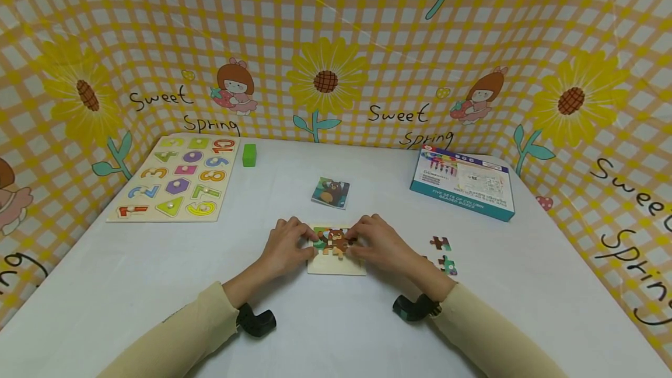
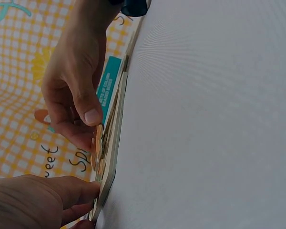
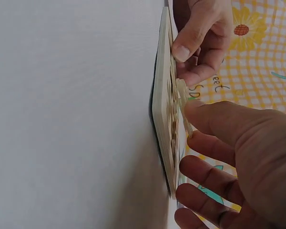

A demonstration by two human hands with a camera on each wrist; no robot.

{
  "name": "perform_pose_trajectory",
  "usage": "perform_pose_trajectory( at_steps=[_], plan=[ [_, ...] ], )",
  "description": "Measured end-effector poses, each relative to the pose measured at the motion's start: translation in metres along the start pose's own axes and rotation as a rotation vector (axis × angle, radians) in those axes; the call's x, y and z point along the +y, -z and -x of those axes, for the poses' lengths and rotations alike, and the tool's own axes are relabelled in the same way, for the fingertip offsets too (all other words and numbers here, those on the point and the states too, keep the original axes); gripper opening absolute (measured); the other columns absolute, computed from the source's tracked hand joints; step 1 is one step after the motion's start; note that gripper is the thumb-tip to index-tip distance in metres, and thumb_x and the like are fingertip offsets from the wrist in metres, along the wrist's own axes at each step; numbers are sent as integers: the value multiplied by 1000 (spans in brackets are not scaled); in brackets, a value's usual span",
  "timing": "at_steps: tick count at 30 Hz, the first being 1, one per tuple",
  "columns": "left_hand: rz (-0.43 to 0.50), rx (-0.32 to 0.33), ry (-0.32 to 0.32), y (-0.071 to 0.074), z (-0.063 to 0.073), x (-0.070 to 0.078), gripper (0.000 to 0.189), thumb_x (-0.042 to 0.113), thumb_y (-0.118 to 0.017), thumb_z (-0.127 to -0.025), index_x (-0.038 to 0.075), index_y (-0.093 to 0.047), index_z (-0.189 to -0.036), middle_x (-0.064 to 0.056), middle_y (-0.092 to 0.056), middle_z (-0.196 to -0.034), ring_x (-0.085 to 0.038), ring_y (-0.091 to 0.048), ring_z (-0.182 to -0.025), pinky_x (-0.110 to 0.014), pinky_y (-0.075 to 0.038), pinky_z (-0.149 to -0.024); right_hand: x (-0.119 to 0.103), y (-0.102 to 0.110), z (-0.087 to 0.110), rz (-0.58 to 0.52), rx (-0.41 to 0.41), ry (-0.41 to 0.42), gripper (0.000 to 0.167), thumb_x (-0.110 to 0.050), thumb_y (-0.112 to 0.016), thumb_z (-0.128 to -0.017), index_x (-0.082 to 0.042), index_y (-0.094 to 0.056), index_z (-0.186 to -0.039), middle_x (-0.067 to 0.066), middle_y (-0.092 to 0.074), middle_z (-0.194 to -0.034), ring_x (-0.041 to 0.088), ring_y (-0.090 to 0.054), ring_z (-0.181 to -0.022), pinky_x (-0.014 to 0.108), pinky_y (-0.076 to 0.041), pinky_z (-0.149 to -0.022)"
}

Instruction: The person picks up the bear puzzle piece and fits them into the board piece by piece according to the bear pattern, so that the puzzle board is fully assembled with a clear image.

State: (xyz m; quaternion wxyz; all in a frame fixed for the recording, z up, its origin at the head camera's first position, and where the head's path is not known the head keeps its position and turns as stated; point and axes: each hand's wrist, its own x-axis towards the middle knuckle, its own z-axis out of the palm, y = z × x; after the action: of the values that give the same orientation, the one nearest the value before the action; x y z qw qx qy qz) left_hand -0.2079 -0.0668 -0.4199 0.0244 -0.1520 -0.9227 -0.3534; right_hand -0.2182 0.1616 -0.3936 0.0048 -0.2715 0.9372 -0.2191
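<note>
A small wooden jigsaw board [image 1: 336, 267] lies between my hands, its upper part filled with pieces of a brown bear picture and its lower part bare wood. My left hand [image 1: 286, 244] grips the board's left side, thumb and fingers curled at its edge. Over the board's right half, my right hand [image 1: 383, 242] pinches a jigsaw piece [image 3: 182, 93] between thumb and index finger. That piece is tilted above the assembled ones; in the left wrist view the same jigsaw piece [image 2: 99, 138] appears nearly edge-on. My right hand's other fingers are spread loosely.
Loose jigsaw pieces [image 1: 448, 265] lie right of the board, partly hidden by my right forearm. Behind the board is a bear picture card [image 1: 332, 192]. A number-and-shape board [image 1: 173, 185] and green block [image 1: 249, 155] stand left; a beaded-boxes carton [image 1: 462, 182] is at right.
</note>
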Motion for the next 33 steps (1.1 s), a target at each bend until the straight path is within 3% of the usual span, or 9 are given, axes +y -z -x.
perform_pose_trajectory(
  at_steps=[9,17,33],
  plan=[
    [12,34,-54,1,2,0,14,15,-69,-72,13,-69,-86,-4,-56,-91,-22,-42,-87,-40,-33,-78,-1,-3,-4,9,12,13,23,-25,-73,-81,-15,-71,-101,-1,-64,-98,13,-45,-88,27,-36,-75],
    [2,1,-5,-1,-1,-1,15,15,-72,-73,14,-70,-88,-4,-58,-95,-23,-44,-93,-42,-35,-82,-3,-4,-6,32,-6,-7,23,-26,-74,-80,-17,-72,-100,0,-63,-97,14,-46,-90,28,-36,-76],
    [13,-14,2,2,-1,5,16,16,-73,-73,15,-69,-89,-4,-57,-94,-22,-42,-93,-38,-33,-81,-5,-7,-8,93,-12,-17,21,-29,-75,-78,-21,-72,-98,-3,-60,-93,14,-44,-89,28,-34,-74]
  ],
)
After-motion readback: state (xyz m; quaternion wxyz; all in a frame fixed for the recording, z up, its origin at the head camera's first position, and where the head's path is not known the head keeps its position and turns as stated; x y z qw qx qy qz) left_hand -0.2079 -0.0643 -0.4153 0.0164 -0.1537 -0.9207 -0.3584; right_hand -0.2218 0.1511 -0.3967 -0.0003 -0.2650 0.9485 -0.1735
